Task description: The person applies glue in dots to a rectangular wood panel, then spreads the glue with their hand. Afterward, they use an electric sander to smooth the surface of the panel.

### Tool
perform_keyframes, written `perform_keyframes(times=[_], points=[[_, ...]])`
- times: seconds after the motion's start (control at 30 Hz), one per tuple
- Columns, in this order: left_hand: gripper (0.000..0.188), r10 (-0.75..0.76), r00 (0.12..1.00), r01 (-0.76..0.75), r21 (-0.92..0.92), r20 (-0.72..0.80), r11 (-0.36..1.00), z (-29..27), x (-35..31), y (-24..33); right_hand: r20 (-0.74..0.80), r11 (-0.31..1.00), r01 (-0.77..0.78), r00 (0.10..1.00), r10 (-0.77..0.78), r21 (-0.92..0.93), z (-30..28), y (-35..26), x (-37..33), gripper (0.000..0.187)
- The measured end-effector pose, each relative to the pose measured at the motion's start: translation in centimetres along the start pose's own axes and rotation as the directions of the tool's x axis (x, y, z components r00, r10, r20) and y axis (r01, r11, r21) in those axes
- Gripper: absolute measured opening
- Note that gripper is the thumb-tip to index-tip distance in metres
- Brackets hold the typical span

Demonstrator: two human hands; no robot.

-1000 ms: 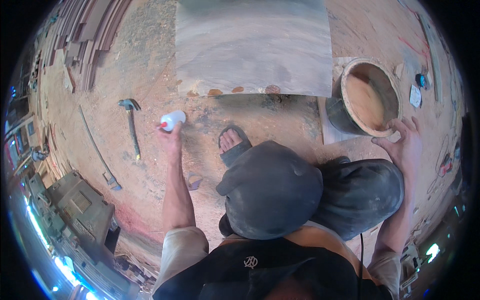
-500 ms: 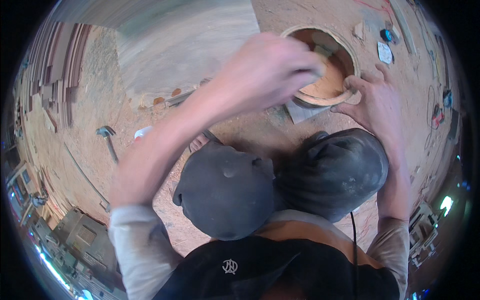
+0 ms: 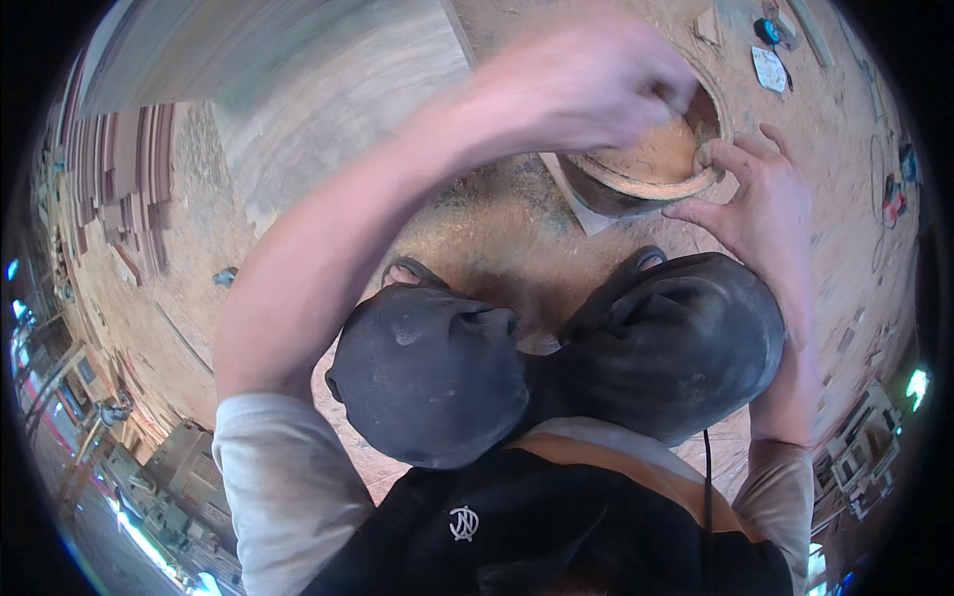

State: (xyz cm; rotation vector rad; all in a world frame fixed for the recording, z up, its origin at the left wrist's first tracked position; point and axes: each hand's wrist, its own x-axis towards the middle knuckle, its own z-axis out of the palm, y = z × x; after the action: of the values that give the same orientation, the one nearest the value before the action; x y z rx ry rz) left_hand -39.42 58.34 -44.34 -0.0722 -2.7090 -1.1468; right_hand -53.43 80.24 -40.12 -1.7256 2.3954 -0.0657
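Ahead of the right knee [image 3: 686, 343], the bucket [image 3: 614, 196] stands beside the pale panel [image 3: 328, 119], its rim apparently pinched between thumb and fingers of the right hand [image 3: 760, 189]. Over the bucket's mouth the left hand [image 3: 606, 84] is blurred, its fingers curled; whether they grip anything cannot be told. Work at the bucket is judged under way and unfinished: tan material [image 3: 660, 155] lies inside, but how much has been handled and how much is left cannot be established.

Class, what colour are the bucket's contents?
The contents are orange-tan, best seen in the head view.
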Motion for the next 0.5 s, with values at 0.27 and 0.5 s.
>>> perform_keyframes(times=[0.27,0.5], points=[[0.008,-0.117,0.933,0.235,0.328,-0.341,0.915,-0.6,-16.1,-2.4,-0.026,0.999,-0.035,0.999,0.035,-0.009,0.5,-0.1,0.9,0.051],[0.073,-0.288,0.944,0.323,0.606,-0.158,0.727,2.5,-19.5,-0.9,-0.005,0.999,-0.047,0.999,0.047,-0.008,0.7,-0.4,1.4,0.053]])
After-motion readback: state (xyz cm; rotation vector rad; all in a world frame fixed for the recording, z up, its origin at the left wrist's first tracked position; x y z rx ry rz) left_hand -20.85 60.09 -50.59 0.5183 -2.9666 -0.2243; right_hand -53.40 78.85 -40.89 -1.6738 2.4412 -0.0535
